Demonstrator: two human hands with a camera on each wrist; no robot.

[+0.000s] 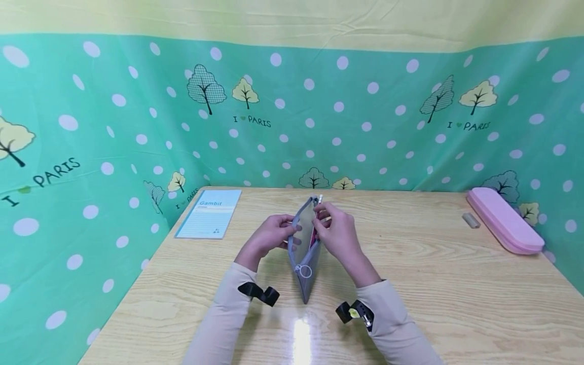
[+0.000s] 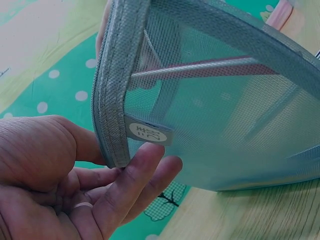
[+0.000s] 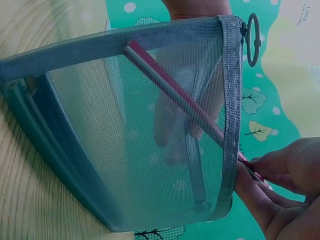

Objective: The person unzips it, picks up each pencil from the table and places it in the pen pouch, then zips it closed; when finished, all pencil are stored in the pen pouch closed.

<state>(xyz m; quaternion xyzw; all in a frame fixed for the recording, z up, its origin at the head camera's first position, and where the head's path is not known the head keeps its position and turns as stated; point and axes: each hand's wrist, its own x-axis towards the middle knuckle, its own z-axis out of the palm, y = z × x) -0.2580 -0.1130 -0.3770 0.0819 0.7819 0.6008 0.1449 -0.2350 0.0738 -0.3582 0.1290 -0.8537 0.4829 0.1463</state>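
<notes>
A grey mesh zip pouch (image 1: 309, 274) stands on the table with its mouth spread and a white ring pull (image 1: 305, 271) at its near end. My left hand (image 1: 272, 234) holds the left edge of the mouth; in the left wrist view its thumb and fingers pinch the zip border by a small label (image 2: 148, 131). Between the fingertips of my right hand (image 1: 338, 230) is a red pencil (image 3: 175, 92) with a whitish top end. Most of the pencil slants inside the pouch, showing through the mesh. Dark blue strip-like shapes (image 3: 67, 130) lie along the pouch bottom.
A light blue notebook (image 1: 210, 214) marked Gambit lies at the back left. At the far right are a pink pencil case (image 1: 504, 220) and a small grey eraser-like block (image 1: 471, 220). A green dotted curtain (image 1: 383, 132) surrounds the wooden table (image 1: 433, 284).
</notes>
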